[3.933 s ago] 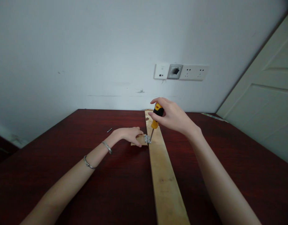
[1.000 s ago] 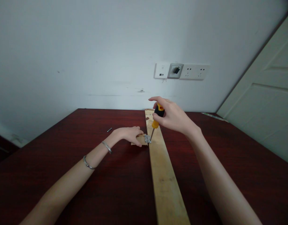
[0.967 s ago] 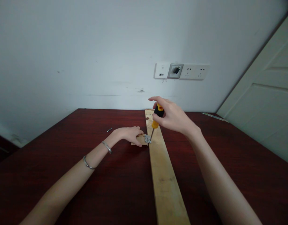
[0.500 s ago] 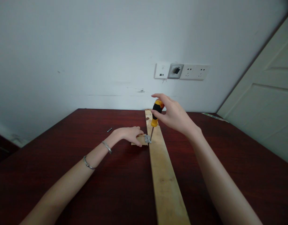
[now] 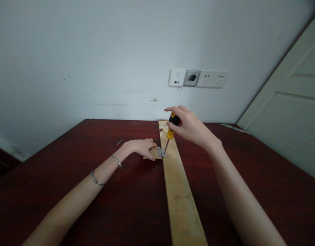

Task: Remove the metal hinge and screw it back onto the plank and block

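Note:
My right hand (image 5: 189, 124) is closed around the black and yellow handle of a screwdriver (image 5: 169, 134). Its shaft slants down and left, the tip at a small metal hinge (image 5: 163, 152); any screw under the tip is too small to make out. The hinge bridges a long pale wooden board (image 5: 179, 184) and a short wooden block (image 5: 156, 153) at the board's left side. With thumb and fingers, my left hand (image 5: 143, 147) grips the short block and keeps it against the board. Part of the block is hidden beneath the fingers.
Under everything lies a dark red table (image 5: 121, 212). A small metal rod-like piece (image 5: 120, 142) rests left of my left hand. A patterned strip (image 5: 234, 128) lies at the back right edge. Behind stands a white wall with sockets (image 5: 212, 79); a pale door (image 5: 296, 92) is to the right.
My right hand has turned and dipped slightly, and the screwdriver handle leans a little more to the right. My left hand, the block and the board stay in place.

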Motion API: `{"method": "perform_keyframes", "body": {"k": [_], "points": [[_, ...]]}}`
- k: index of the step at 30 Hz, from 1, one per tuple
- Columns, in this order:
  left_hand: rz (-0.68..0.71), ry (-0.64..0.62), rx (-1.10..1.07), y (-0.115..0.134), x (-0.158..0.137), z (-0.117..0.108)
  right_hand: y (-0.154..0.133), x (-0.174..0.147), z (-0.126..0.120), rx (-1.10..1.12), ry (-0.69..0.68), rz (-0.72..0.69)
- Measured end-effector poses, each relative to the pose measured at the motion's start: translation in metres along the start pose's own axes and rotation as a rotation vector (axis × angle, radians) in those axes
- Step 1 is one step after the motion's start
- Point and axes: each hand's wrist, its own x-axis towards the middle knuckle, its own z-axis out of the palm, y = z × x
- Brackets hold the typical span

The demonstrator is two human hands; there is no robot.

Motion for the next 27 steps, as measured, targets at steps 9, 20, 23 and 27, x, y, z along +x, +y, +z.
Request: {"method": "perform_keyframes", "body": {"k": [9, 20, 23, 27], "points": [[-0.011, -0.018, 0.001, -0.0022, 0.0009, 0.0011, -0.0031, -0.0002, -0.0023, -0.050, -0.003, 0.001], [-0.005, -0.010, 0.002, -0.0024, 0.0016, 0.0010, -0.0057, -0.0014, -0.0031, -0.058, 0.003, -0.010], [-0.011, -0.016, 0.006, -0.0012, 0.0005, -0.0002, -0.0059, -0.0009, -0.0028, -0.091, -0.002, 0.006], [-0.013, -0.018, 0.002, 0.0004, -0.0006, -0.0010, -0.0038, -0.0003, -0.0025, -0.058, -0.013, 0.005]]}}
